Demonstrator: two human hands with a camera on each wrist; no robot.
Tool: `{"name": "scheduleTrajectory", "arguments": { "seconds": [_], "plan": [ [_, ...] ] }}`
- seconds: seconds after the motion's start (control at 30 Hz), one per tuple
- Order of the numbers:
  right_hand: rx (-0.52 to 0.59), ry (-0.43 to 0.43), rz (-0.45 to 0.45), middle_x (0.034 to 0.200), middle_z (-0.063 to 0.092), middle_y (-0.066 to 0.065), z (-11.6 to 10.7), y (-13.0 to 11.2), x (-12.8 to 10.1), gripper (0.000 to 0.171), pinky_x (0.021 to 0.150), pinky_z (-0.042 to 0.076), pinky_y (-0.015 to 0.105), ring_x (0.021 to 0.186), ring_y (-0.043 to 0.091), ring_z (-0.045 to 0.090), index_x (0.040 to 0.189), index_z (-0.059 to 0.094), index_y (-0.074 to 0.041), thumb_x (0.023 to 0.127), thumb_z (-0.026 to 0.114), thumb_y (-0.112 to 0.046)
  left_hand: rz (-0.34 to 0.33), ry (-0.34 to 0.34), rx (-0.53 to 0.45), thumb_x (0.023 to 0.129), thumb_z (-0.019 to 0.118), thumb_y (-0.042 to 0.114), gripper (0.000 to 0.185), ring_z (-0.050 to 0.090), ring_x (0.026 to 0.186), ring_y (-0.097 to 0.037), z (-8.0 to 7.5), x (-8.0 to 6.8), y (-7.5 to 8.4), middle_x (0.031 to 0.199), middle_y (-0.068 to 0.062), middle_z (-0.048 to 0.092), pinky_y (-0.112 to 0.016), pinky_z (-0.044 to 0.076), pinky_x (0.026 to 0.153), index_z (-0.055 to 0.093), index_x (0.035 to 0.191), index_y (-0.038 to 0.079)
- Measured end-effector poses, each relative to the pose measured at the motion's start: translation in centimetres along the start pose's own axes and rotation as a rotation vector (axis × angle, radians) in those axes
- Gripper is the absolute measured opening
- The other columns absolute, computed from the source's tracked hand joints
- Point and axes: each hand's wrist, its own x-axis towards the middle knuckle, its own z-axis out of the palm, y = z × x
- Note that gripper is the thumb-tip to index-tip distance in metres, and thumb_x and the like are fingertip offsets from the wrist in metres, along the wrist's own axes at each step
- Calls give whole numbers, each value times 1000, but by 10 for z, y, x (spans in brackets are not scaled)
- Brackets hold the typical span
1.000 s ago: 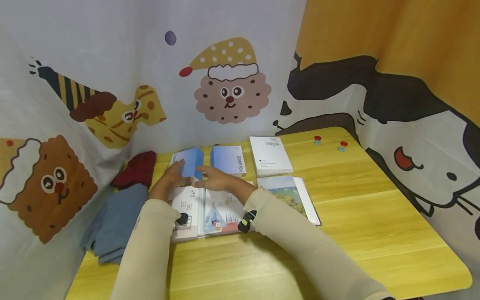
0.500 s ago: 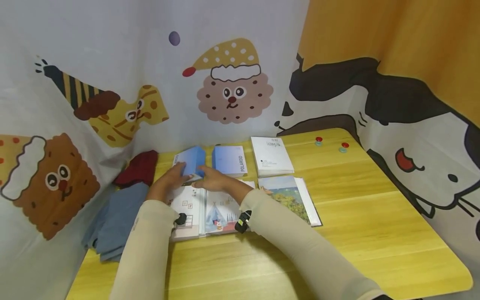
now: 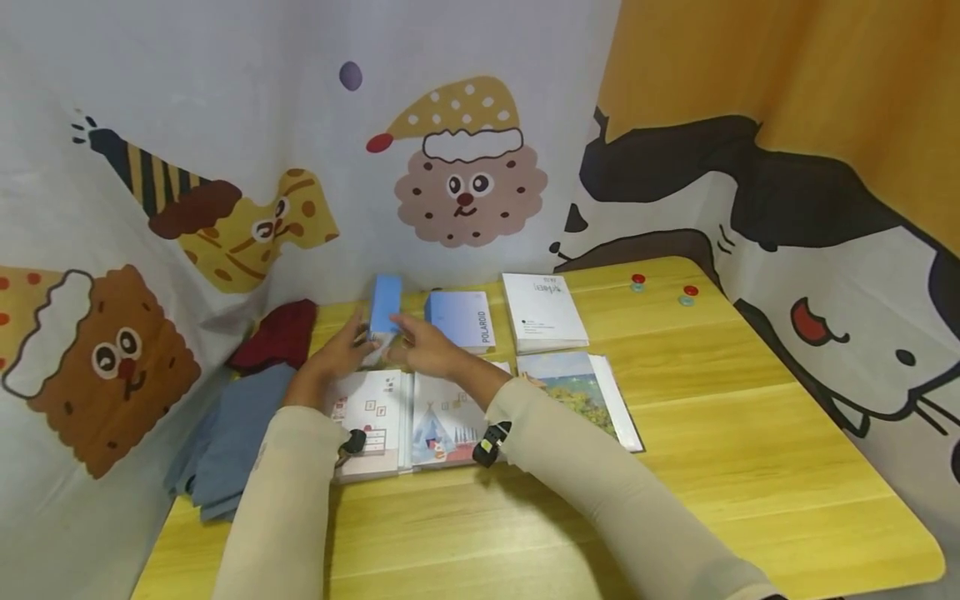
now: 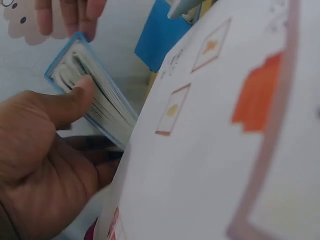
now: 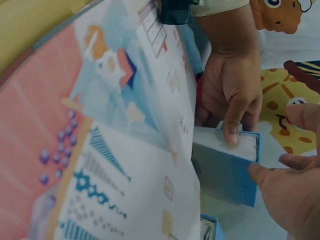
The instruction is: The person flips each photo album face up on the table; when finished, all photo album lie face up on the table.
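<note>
Reading near to far:
open picture book (image 3: 408, 421): nearest, flat on the yellow table (image 3: 675, 467), spine running away from the person; both forearms pass over it.
left hand (image 3: 333, 354): curled round the blue album (image 3: 385, 307) from the left; thumb (image 4: 75, 97) presses on the page edges, fingers wrap behind.
right hand (image 3: 427, 350): fingers only lightly bent, tips touching the album's right side; steadying, not a full grip.
blue album position: just beyond the open book, stood up on one edge, apart from the POLAROID album (image 3: 459, 318) to its right.
orientation: long axis near vertical in the head view, narrow face toward the camera, page edges toward the left thumb.
handling (judgement): stiff covers, thick block of sleeves, light to moderate weight; smooth cover likely slippery; pages may fan open if held by one cover.
hold (judgement): pinch across both covers near mid-height.
white booklet (image 3: 542, 310): farther right, lying flat.
landscape book (image 3: 581, 392): right of the open book, flat.
</note>
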Motion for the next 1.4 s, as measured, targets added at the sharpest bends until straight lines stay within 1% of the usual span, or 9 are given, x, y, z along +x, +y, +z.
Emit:
{"name": "scheduleTrajectory", "arguments": {
  "seconds": [0.17,0.27,0.4,0.57,0.7,0.87,1.0,1.2,1.4],
  "plan": [
    [79,-19,-72,183,22,16,1,-6,1,80,135,32,42,168,36,29,174,22,-3,108,66,-14,61,50,-155,112,57,5,101,26,160,-63,1,-4,0,181,-33,4,-70,38,125,-20,174,25],
    [88,-27,-74,183,21,13,4,-5,3,82,135,32,40,169,32,29,174,21,-5,109,68,-19,75,98,-179,106,65,-2,110,22,163,-59,3,-3,0,182,-30,2,-70,34,128,-17,175,27],
    [85,-61,-72,184,20,10,7,-1,6,85,134,34,43,168,29,31,175,19,-8,108,69,-25,63,172,-161,101,72,-2,116,20,166,-55,5,-1,-1,183,-27,8,-70,25,132,-12,176,24],
    [9,-99,-82,184,21,7,5,0,5,86,137,29,50,169,29,29,176,18,-13,109,68,-32,109,242,-235,96,78,-1,117,35,160,-53,4,2,-4,182,-26,17,-65,37,127,-4,177,16],
    [-47,-119,-80,185,19,8,-1,-2,2,85,138,24,52,170,32,26,176,18,-14,109,66,-35,111,253,-220,97,78,5,106,40,156,-54,2,0,-2,178,-32,23,-63,40,125,9,177,13],
    [-89,-88,-40,185,19,9,-12,-1,-6,85,137,25,56,170,34,25,176,21,-17,108,67,-38,23,264,-144,101,76,14,98,34,160,-56,-3,-5,-2,178,-31,22,-64,29,133,13,175,10],
    [-51,-38,-10,184,22,10,-28,0,-14,81,137,27,54,170,34,25,176,24,-16,109,66,-36,-43,281,-161,99,76,11,98,26,163,-55,-11,-6,-2,179,-30,19,-62,21,136,15,174,4],
    [20,40,5,181,30,11,-54,0,-33,72,135,32,50,169,34,29,172,33,-11,111,64,-31,-89,284,-147,99,77,12,95,33,160,-55,-16,-11,-4,176,-33,26,-65,29,133,19,173,2],
    [21,68,-13,181,31,9,-74,-1,-56,64,134,33,51,169,36,29,168,42,-9,111,65,-28,-205,249,-49,101,77,22,93,38,158,-54,-14,-16,-5,171,-36,35,-66,33,131,22,172,-3]
  ]
}}
